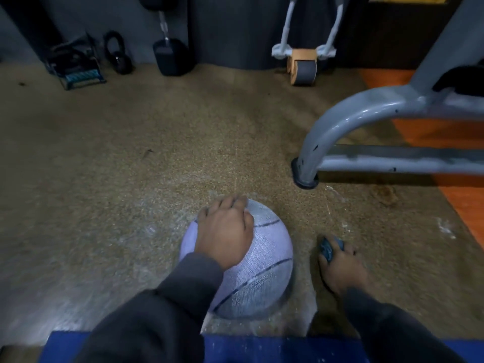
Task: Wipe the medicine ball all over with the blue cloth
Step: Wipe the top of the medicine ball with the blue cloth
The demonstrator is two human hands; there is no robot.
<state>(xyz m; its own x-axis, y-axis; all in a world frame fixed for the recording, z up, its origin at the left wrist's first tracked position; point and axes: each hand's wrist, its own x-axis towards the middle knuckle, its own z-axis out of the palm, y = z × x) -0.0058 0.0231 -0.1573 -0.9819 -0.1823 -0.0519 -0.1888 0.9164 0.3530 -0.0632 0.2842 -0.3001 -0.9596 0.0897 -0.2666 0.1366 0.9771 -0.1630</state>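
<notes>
we had medicine ball (262, 260) on floor (131, 166), left hand (225, 231) spread flat on top steadying it; right hand (340, 265) just beside ball, fingers bunched round blue cloth (328, 247), off surface. best keep ball pinned, wipe firm overlapping strokes, roll to reach underside

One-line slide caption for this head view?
Left hand rests on the grey medicine ball on the floor while the right hand grips the bunched blue cloth beside it.

A grey machine frame (366, 121) stands right; dumbbell (171, 55) and kettlebell (117, 55) line the wall.
</notes>
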